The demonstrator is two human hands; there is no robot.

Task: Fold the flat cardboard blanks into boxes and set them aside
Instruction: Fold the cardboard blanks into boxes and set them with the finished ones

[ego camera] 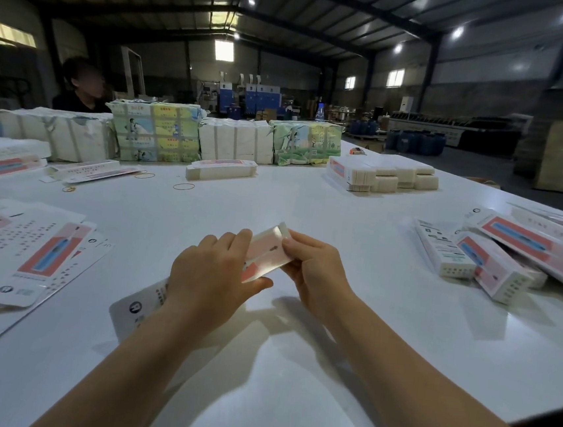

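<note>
Both my left hand [210, 275] and right hand [312, 268] pinch this blank [266, 251]; light, thin, probably creases easily, so I grip the edges.

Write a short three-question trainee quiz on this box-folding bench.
1. True or false: both hands grip the same blank.
2. Finished boxes lie to the person's: A) left B) right C) lap.
3. Fill in: loose rubber ___ lie on the table.

Key: 1 true: the left hand and right hand both hold it. 2 B; flat blanks lie left. 3 bands.
</note>
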